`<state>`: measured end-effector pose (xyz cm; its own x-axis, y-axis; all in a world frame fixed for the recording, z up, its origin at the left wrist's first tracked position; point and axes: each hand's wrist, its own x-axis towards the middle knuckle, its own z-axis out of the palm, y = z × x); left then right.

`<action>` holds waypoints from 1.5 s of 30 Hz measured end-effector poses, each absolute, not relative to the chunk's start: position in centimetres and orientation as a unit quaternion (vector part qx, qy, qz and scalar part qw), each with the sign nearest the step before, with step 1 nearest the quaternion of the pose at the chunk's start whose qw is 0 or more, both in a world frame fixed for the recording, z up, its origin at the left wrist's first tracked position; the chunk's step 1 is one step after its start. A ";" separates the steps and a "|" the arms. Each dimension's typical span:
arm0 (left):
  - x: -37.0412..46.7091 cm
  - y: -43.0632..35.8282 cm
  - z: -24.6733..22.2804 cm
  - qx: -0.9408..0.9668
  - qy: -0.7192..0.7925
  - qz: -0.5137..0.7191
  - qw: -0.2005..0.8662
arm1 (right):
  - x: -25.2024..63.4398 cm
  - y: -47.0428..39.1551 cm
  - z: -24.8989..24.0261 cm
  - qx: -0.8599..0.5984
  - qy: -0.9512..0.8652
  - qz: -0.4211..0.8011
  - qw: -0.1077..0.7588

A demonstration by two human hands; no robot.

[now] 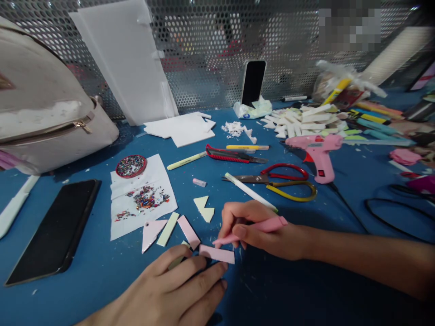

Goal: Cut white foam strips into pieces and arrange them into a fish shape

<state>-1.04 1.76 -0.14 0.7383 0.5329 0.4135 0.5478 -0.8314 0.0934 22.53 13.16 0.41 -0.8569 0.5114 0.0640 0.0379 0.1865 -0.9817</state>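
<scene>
A pink marker (263,226) is held in my right hand (253,230), its tip at the upper edge of a pink strip (217,254). My left hand (180,285) lies palm down on the table, fingers spread, with fingertips at the strip's lower edge. Beyond that hand lie another pink strip (189,232), a pale green strip (167,229) and a pink piece with a jagged edge (152,234). Part of a green piece shows under my left fingers. A notched pale green piece (204,209) sits a little farther off.
Scissors (248,179), a red cutter (227,154) and a pink glue gun (321,151) lie beyond my right hand. Beads on white paper (118,231) and a black phone (54,231) are left. A backpack (50,99) and piled foam strips (306,120) stand farther back.
</scene>
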 end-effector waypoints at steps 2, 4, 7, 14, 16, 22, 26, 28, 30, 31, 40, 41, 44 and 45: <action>-1.2 1.6 -0.2 -0.934 -0.290 -0.210 0.017 | 22.6 13.1 0.3 -0.177 -0.750 0.610 0.184; -1.4 1.4 -0.3 -0.934 -0.292 -0.205 0.017 | 22.6 13.1 0.2 -0.175 -0.751 0.607 0.193; -1.5 1.3 -0.7 -0.917 -0.314 -0.243 0.034 | 22.5 13.1 0.0 -0.196 -0.728 0.620 0.219; -0.9 1.9 -0.7 -0.863 -0.406 -0.298 0.031 | 22.6 13.1 0.2 -0.213 -0.730 0.624 0.179; -0.8 2.0 -0.6 -0.865 -0.405 -0.295 0.033 | 22.6 13.1 0.2 -0.203 -0.734 0.625 0.170; -0.9 1.9 -0.7 -0.871 -0.409 -0.273 0.020 | 22.4 13.3 0.4 -0.207 -0.743 0.613 0.170; -0.9 2.0 -0.6 -0.869 -0.414 -0.270 0.040 | 22.4 13.2 0.3 -0.221 -0.724 0.624 0.196; -1.0 2.0 -0.6 -0.869 -0.418 -0.263 0.044 | 22.4 13.1 0.4 -0.218 -0.736 0.613 0.185; -1.0 2.0 -0.7 -0.870 -0.419 -0.257 0.046 | 22.4 13.2 0.5 -0.214 -0.757 0.596 0.164; -1.1 2.0 -0.7 -0.871 -0.419 -0.253 0.046 | 22.4 13.2 0.5 -0.213 -0.763 0.590 0.154; -0.8 2.3 -0.5 -0.873 -0.409 -0.262 0.051 | 22.4 13.2 0.7 -0.222 -0.767 0.590 0.119; -0.8 2.3 -0.5 -0.872 -0.410 -0.262 0.049 | 22.4 13.3 0.7 -0.223 -0.766 0.593 0.115; -0.8 2.3 -0.5 -0.871 -0.410 -0.264 0.050 | 22.4 13.3 0.6 -0.231 -0.763 0.591 0.127; -0.8 2.3 -0.6 -0.872 -0.410 -0.263 0.049 | 22.4 13.4 0.6 -0.233 -0.764 0.588 0.128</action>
<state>-0.79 2.35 -0.58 0.5252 0.6892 0.4991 0.7412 -0.6586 0.1296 22.35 13.36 0.63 -0.8591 0.5059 -0.0778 0.2046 0.2001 -0.9582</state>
